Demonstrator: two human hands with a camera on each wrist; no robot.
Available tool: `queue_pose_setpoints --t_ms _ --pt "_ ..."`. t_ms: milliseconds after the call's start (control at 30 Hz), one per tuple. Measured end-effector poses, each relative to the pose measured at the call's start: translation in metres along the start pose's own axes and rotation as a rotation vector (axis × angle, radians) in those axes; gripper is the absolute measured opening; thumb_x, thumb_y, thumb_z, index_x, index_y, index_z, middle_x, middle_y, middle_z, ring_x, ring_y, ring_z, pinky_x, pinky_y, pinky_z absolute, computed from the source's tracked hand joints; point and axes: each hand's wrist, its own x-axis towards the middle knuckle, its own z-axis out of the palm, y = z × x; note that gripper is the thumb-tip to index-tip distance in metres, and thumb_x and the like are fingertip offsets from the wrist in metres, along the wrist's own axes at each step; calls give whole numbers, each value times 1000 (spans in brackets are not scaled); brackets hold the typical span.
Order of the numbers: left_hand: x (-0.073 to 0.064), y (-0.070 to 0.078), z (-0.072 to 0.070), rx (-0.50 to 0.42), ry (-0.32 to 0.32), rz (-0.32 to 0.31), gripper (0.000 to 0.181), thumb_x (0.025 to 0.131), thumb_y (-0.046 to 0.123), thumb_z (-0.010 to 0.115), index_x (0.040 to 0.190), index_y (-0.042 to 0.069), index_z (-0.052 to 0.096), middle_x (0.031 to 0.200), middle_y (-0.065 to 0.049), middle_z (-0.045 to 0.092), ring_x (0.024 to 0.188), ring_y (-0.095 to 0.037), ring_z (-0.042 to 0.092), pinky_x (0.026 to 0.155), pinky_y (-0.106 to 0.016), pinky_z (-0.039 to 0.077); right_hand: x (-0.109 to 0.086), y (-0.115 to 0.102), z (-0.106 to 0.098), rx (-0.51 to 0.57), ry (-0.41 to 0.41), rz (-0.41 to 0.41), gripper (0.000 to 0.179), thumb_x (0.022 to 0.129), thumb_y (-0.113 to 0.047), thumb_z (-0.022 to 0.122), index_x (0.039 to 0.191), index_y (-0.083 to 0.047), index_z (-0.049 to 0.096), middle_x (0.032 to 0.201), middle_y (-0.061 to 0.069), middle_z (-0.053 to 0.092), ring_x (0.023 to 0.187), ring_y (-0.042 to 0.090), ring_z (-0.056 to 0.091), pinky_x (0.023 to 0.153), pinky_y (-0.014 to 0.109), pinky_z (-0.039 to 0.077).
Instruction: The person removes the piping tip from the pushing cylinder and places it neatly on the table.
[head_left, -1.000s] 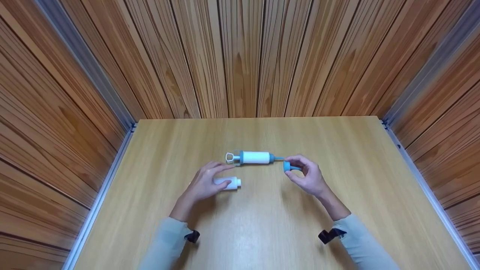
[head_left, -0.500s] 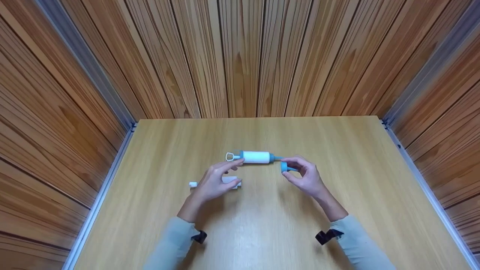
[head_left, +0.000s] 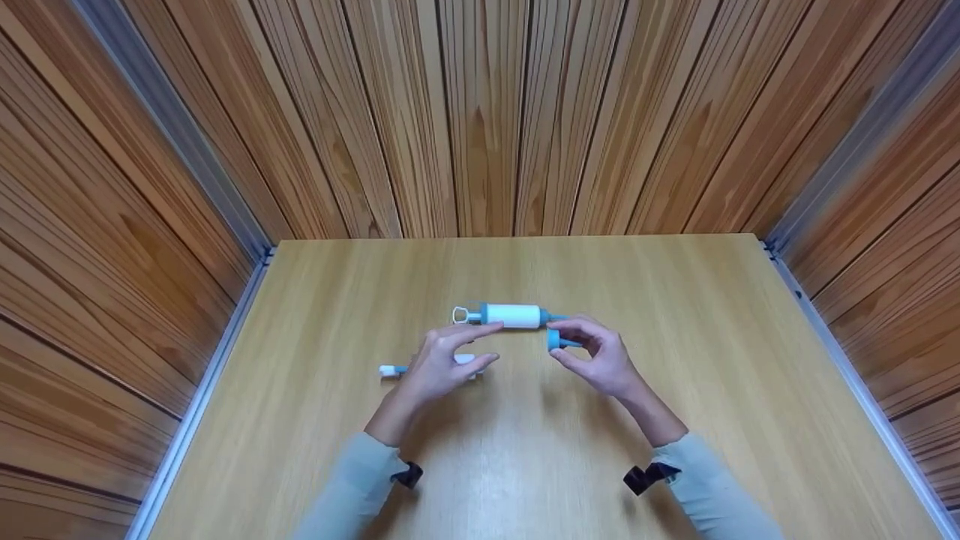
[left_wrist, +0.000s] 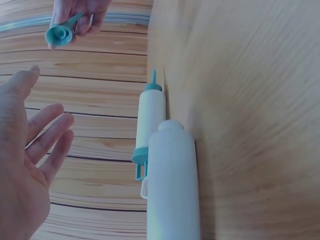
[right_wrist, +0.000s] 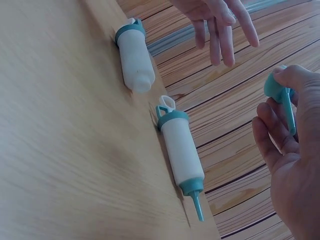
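Observation:
My right hand pinches a small teal nozzle cap between thumb and fingers; its thin spout sticks out beside the fingers in the right wrist view. My left hand is held above the table with fingers spread and nothing in them. Beneath it lies a white barrel with a teal collar and bare neck, partly covered by that hand in the head view. Farther back, a white and teal plunger syringe lies on its side, its own nozzle fitted and a white ring handle at its left end.
Both syringe-like bodies lie on a light wooden table. Wood-plank walls rise behind and on both sides, with metal rails along the table's side edges.
My left hand has moved right, off the nearer barrel, uncovering its white left end. My right hand has shifted slightly left with the nozzle cap. The farther syringe has stayed put.

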Motion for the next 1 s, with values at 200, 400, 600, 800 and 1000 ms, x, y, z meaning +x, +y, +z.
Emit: queue_pose_setpoints --t_ms 200,400,600,800,1000 --pt "5 7 2 -11 10 64 45 103 17 85 146 11 76 143 -8 80 100 -23 85 80 -24 65 2 -2 5 -18 -12 6 40 91 20 79 130 13 74 120 3 78 112 1 75 102 17 63" --pt "11 11 3 -14 0 92 42 102 15 85 143 8 77 137 -13 82 60 -14 58 58 -13 40 4 -9 8 -18 -33 -7 41 92 18 79 132 11 74 122 -5 78 114 1 76 105 18 62" --pt "15 16 4 -12 4 116 38 102 14 85 139 8 80 136 -14 82 56 -16 49 58 -11 37 6 -12 11 -23 -41 -26 43 90 19 79 132 10 74 123 8 79 116 1 75 105 19 63" --pt "18 18 7 -18 3 142 40 100 14 87 139 8 80 135 -16 82 103 -26 87 86 -19 66 6 -14 14 -7 -54 -36 44 91 19 79 133 9 74 124 30 74 118 2 75 105 21 64" --pt "20 20 10 -32 10 189 38 100 12 87 136 5 81 133 -15 83 124 -32 82 101 -36 67 6 -13 17 15 -56 -47 45 90 20 78 134 10 73 126 29 74 119 2 75 105 21 64"
